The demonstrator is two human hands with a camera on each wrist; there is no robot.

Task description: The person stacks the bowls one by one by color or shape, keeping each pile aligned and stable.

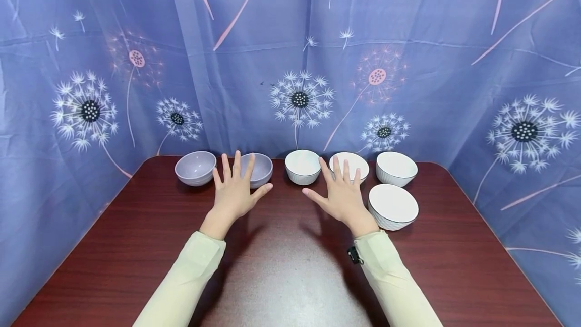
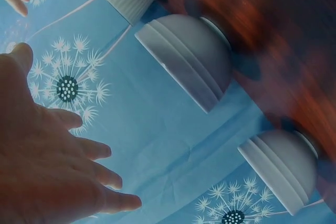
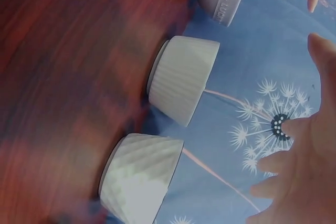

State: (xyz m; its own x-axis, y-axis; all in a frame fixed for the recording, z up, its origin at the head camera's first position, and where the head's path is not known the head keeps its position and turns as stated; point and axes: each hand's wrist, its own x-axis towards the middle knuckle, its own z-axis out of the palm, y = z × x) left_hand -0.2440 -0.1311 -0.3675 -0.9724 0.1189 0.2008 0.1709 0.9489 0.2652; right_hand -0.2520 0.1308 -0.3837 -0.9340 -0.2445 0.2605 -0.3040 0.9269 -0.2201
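Observation:
In the head view my left hand [image 1: 233,197] hovers with its fingers spread, nearest to a purple-grey bowl [image 1: 262,169] that it partly covers. Another purple-grey bowl [image 1: 195,168] stands to its left. My right hand [image 1: 342,197], also spread, is above the table and partly hides a white bowl [image 1: 358,163]. Between the hands, farther back, stands a ribbed white bowl [image 1: 303,167]. Two more white bowls are on the right: a ribbed one [image 1: 396,168] at the back and a diamond-textured one [image 1: 393,207] in front of it. Neither hand holds anything.
The bowls stand upright along the back of a dark red-brown wooden table [image 1: 290,276]. A blue curtain [image 1: 245,90] with dandelion prints hangs behind the table and along both sides. A small black object [image 1: 354,255] is at the right sleeve cuff.

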